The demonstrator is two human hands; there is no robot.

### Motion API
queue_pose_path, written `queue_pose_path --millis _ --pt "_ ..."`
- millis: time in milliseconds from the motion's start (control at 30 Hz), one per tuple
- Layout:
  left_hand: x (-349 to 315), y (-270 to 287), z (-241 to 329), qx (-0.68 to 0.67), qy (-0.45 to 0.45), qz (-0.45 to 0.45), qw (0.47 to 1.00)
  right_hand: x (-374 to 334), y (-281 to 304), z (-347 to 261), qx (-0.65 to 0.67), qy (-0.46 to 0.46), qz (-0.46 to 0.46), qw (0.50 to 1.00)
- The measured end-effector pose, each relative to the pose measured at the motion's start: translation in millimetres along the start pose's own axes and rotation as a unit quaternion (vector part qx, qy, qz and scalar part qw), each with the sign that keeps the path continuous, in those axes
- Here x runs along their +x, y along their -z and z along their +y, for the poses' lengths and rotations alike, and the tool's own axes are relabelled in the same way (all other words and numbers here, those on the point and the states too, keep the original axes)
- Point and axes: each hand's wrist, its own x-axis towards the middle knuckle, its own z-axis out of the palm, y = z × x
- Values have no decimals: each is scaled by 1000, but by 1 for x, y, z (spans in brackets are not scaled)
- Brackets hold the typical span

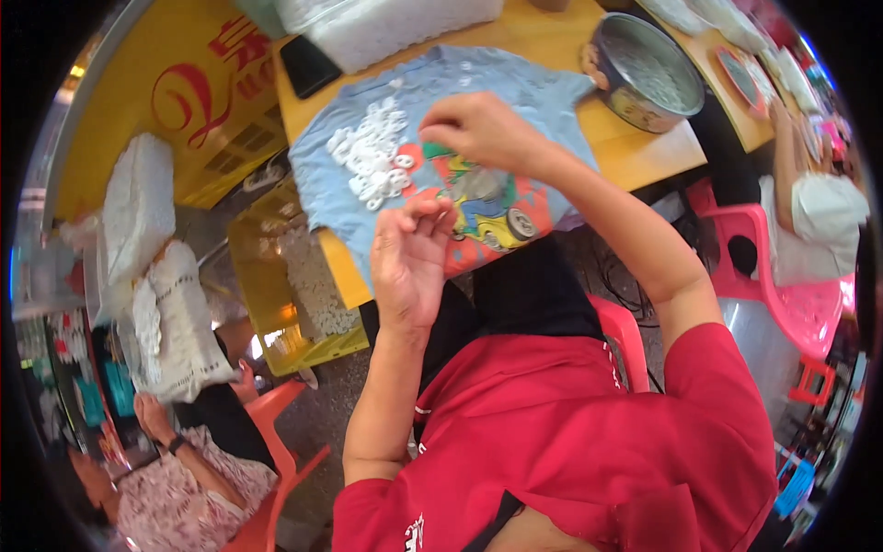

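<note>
A light blue T-shirt with a colourful printed front lies spread over the table and hangs towards my lap. On its left part sits a loose pile of small white plastic pieces, some of them ring-shaped. My left hand is turned palm up just nearer than the pile, its fingers curled in towards the thumb; whatever they hold is too small to make out. Above the shirt's print, to the right of the pile, my right hand points left with thumb and fingers drawn together. Its fingertips hide anything between them.
A round tin of clear small pieces stands at the table's right, and a black phone by a white plastic bag at the back. A yellow crate of white pieces is at left. Co-workers sit on both sides on chairs.
</note>
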Motion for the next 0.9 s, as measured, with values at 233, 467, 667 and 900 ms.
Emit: queue_pose_path --millis 233,467,667,900 --pt "-4 3 7 35 19 31 999 0 -41 -8 -142 83 30 986" --pt "-1 0 7 29 47 -10 998 -2 -57 -5 -115 82 94 985" --pt "1 0 11 7 59 -17 998 -15 -48 -9 51 94 129 986" --pt "2 -1 10 10 64 -16 998 -14 -48 1 83 84 160 980"
